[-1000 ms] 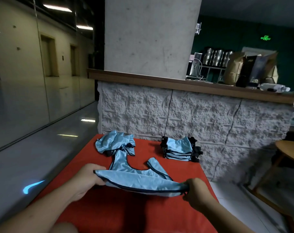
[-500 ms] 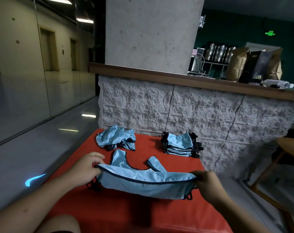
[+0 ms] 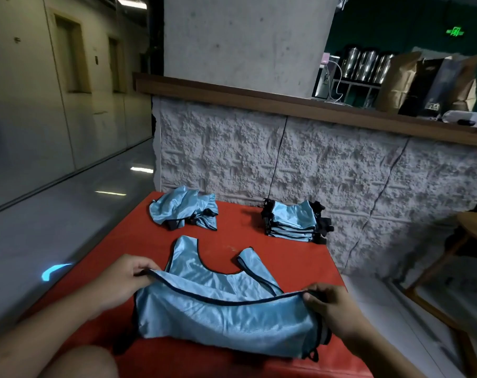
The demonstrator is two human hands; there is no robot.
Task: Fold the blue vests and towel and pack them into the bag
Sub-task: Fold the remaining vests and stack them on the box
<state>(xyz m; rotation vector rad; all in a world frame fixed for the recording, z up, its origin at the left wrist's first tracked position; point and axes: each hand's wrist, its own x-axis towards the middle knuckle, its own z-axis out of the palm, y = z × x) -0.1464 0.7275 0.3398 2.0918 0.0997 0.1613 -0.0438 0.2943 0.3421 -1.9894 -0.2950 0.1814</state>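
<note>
Both hands pinch the folded hem of a blue vest on the red table

The left hand [image 3: 122, 279] and right hand [image 3: 331, 304] each nip one end of the dark-trimmed edge of the blue vest [image 3: 223, 315], its lower half doubled over, its straps lying flat on the red table [image 3: 232, 241]. Beyond, a crumpled pile of vests [image 3: 181, 211] sits far left, a neat folded stack [image 3: 293, 222] far right, against the white textured counter wall [image 3: 232, 159]

One spread vest [image 3: 221, 315], one crumpled pile [image 3: 182, 211], one folded stack [image 3: 293, 223], two hands [image 3: 122, 279].
</note>
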